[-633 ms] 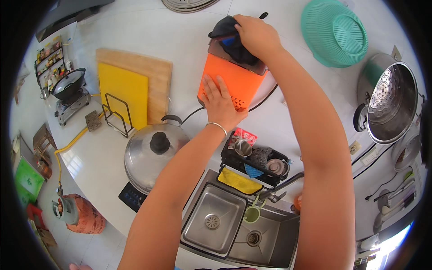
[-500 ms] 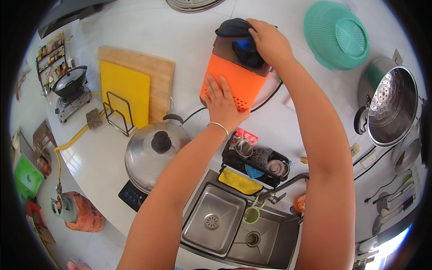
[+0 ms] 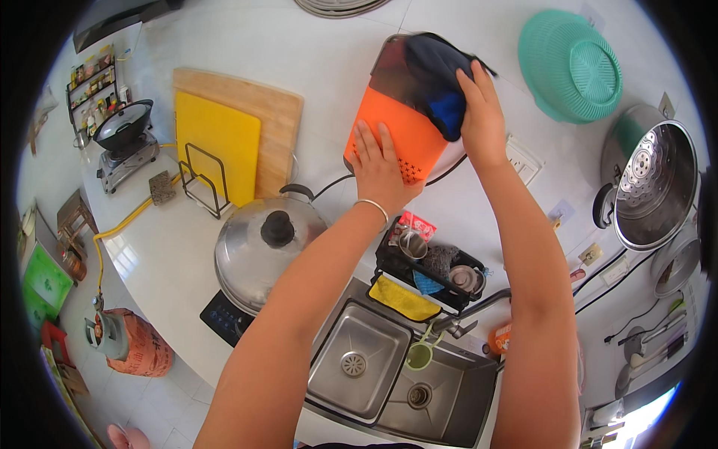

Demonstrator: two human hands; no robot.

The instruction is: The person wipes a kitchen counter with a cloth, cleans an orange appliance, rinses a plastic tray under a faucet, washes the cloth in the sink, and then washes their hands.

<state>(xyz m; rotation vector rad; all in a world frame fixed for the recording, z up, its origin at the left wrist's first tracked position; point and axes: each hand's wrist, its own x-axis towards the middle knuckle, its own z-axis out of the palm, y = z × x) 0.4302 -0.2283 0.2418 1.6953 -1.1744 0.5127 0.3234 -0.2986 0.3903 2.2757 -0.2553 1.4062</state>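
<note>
An orange box (image 3: 428,144) with a smoky see-through upper part (image 3: 387,69) and small star-shaped holes stands at the wall at the top middle. My left hand (image 3: 379,166) lies against its orange front, fingers outstretched and bracing it. At the box's upper right, my right hand (image 3: 482,112) grips a dark navy-black cloth (image 3: 441,67), partly blurred. That cloth drapes over the smoky part and its right side, hiding much of it. A black cable (image 3: 333,185) runs behind the box.
Below are a double sink (image 3: 351,364) with a faucet (image 3: 479,310) and a black caddy (image 3: 407,262). A lidded steel pot (image 3: 258,243) and a yellow cutting board (image 3: 217,150) stand left. A green basket (image 3: 572,67) and steel pot (image 3: 658,179) hang right.
My right hand has moved down and right, drawing the cloth from the box's top across the smoky part to its right side. My left hand stays on the orange front.
</note>
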